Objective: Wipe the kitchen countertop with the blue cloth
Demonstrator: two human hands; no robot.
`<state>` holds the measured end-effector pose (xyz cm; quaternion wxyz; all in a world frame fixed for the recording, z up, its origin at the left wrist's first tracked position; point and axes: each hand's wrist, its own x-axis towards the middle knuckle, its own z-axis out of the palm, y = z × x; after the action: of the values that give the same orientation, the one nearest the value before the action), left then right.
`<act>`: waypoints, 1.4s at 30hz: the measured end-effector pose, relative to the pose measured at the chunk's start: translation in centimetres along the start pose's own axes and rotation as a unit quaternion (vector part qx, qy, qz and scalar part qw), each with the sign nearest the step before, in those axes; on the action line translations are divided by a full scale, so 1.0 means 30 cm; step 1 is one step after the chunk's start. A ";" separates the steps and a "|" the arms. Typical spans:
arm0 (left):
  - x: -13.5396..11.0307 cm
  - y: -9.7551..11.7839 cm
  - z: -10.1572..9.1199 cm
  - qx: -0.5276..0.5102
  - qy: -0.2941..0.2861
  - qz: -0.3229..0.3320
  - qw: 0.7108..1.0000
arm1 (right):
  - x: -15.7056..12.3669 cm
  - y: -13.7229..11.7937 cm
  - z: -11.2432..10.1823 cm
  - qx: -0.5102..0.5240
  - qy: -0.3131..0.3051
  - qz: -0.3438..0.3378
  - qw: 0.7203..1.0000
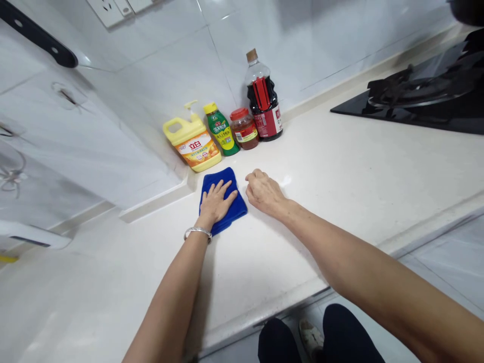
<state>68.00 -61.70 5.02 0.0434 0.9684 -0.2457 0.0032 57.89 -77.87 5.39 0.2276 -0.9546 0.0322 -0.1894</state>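
A folded blue cloth (239, 205) lies flat on the white countertop (242, 267). My left hand (216, 202) rests on top of it, palm down with the fingers spread; a silver bangle circles that wrist. Just right of the cloth, apart from it, my right hand (264, 191) is at the counter surface with its fingers curled in. Whether anything is inside those fingers is hidden. Behind the hands stand a yellow dish soap jug (194, 146) with a pump, a green squeeze bottle (222, 132), a red-lidded jar (245, 130) and a large dark sauce bottle (264, 108).
A black gas stove (416, 96) is set into the counter at the right. White tiled wall backs the bottles, with a socket (108, 10) above. A black-handled knife (40, 35) hangs at upper left. The counter's front edge (260, 315) runs near my legs.
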 end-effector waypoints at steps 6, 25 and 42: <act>0.098 -0.109 -0.008 0.006 0.003 -0.046 0.999 | 0.003 -0.014 0.009 -0.040 -0.022 -0.024 0.999; -0.238 0.059 0.010 0.075 -0.010 -0.012 0.997 | 0.005 -0.004 0.010 -0.040 -0.035 -0.023 0.998; -0.574 0.278 0.015 0.074 -0.018 0.074 0.994 | 0.028 0.077 0.038 0.012 -0.007 -0.037 0.999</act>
<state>48.87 -60.85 4.80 -0.0330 0.9480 -0.3166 0.0066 59.15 -79.58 3.70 0.2321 -0.9537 -0.0072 -0.1910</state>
